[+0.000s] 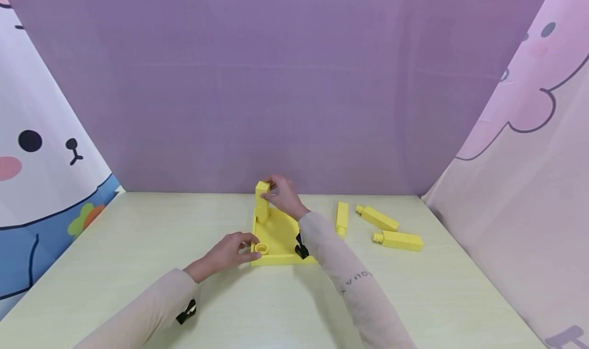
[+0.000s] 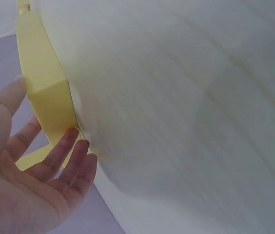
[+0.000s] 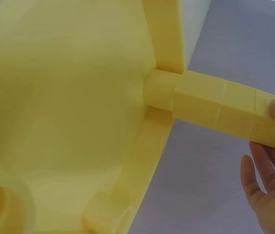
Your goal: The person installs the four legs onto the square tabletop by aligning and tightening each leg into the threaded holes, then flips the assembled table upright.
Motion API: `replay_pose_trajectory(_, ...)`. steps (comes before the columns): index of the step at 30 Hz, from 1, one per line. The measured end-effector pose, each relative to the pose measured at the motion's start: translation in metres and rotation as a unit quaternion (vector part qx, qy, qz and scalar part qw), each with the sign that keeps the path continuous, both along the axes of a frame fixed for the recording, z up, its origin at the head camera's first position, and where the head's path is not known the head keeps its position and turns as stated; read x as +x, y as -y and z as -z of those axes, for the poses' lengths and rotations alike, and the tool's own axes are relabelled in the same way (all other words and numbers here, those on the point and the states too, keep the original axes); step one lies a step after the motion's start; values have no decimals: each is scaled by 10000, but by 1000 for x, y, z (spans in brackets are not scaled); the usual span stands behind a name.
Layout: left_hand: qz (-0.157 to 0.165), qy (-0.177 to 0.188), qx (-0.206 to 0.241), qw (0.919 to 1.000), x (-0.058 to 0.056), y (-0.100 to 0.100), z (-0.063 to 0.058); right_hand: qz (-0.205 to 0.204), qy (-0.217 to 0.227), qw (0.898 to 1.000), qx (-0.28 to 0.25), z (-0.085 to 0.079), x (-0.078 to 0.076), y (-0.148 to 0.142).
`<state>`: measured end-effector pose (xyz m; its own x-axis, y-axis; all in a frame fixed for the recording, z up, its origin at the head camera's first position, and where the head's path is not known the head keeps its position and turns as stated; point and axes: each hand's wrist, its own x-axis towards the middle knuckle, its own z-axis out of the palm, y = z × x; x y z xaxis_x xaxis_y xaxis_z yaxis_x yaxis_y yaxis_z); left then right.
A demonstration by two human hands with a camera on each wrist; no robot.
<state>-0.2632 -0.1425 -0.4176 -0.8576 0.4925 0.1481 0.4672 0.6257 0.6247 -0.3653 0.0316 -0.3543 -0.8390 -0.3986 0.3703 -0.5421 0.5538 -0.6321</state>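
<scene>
A yellow square panel (image 1: 281,232) with a raised rim lies on the table, a round socket (image 1: 261,248) in its near-left corner. My left hand (image 1: 225,252) grips that corner, the thumb on one side wall and fingers on the other in the left wrist view. At the far-left corner a square yellow leg (image 1: 262,198) stands upright. My right hand (image 1: 286,198) pinches it near the top between thumb and fingers. In the right wrist view the leg's lower end meets the round corner socket (image 3: 159,90), hiding any thread. My right forearm covers the panel's right side.
To the right on the pale table (image 1: 221,308) lie three more yellow legs with threaded ends: one leg (image 1: 342,217) beside the panel, another leg (image 1: 378,218) slanted, a third leg (image 1: 401,240) nearer. A purple cloth (image 1: 276,83) hangs behind the table.
</scene>
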Motion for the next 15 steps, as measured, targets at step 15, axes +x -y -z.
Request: replay_pose_trajectory(15,-20,60,-92,9999,0,-1,-2,-541,226,9976,370,-12,-6,-6)
